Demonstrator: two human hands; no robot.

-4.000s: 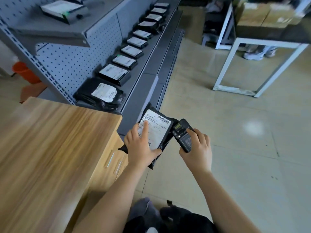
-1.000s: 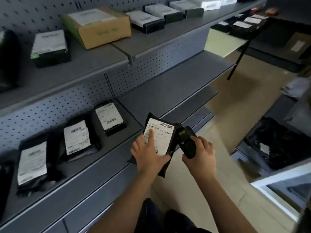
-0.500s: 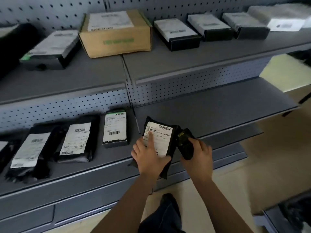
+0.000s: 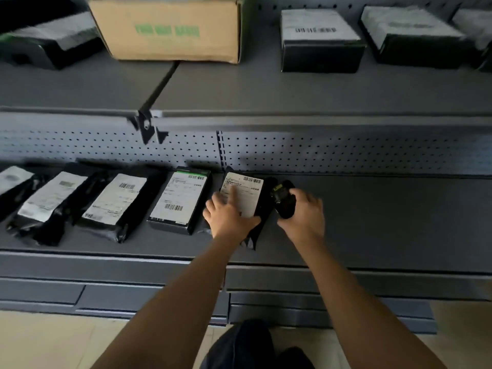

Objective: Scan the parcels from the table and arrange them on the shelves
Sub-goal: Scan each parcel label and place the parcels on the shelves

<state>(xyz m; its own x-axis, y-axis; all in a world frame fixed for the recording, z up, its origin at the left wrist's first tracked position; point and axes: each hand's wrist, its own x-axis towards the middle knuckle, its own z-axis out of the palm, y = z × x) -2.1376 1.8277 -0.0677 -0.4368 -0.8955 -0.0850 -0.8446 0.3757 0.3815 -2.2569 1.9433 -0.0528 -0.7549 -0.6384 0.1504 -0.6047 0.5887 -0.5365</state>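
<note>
My left hand (image 4: pixel 229 218) grips a black poly-bag parcel (image 4: pixel 250 194) with a white barcode label, forefinger lying on the label. The parcel is over the grey lower shelf (image 4: pixel 372 222), just right of a black box parcel (image 4: pixel 179 199); whether it rests on the shelf I cannot tell. My right hand (image 4: pixel 303 214) holds a black handheld scanner (image 4: pixel 283 199) right beside the parcel's right edge. Several black bag parcels (image 4: pixel 114 206) lie in a row to the left on the same shelf.
The upper shelf (image 4: pixel 266 89) carries a brown carton (image 4: pixel 173 27) and black boxes (image 4: pixel 320 39) with white labels. A pegboard back panel (image 4: pixel 346 153) runs behind the lower shelf, whose right half is bare. Beige floor (image 4: pixel 53 342) lies below.
I have come closer to the shelving. Both hands have moved forward over the lower shelf, bringing the bag parcel next to the black box parcel; the scanner stays beside it.
</note>
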